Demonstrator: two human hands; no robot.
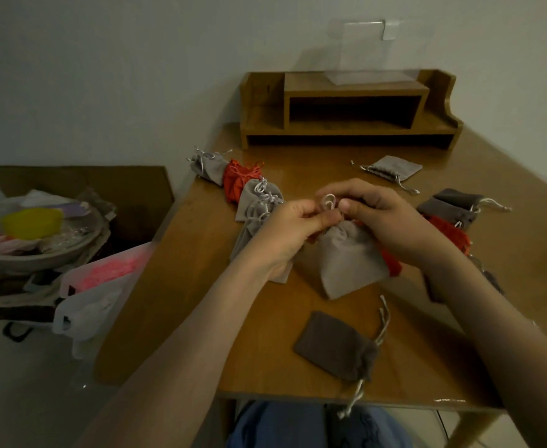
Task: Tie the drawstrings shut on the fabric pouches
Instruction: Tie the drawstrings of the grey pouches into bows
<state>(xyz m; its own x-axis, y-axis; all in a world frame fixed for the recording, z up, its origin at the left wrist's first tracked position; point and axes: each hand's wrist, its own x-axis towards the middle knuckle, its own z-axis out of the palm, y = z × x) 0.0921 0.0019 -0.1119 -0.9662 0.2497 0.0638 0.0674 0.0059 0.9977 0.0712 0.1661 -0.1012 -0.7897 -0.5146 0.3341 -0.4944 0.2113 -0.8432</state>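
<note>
light grey pouches (351,260): about six, one mid-surface (181,286), most left of it
dark grey pouches (333,345): two
red pouches (236,182): two
hands (285,227): two

red pouch (390,261) mostly hidden under grey pouch (349,257), knot unclear

We see bare table (184,286) left of our forearms, open for passage. A row of pouches (249,195) blocks the far left; more pouches (453,215) crowd the right. 1 dark pouch (333,344) lies near the front edge. The wooden shelf (349,108) closes off the back.
</note>
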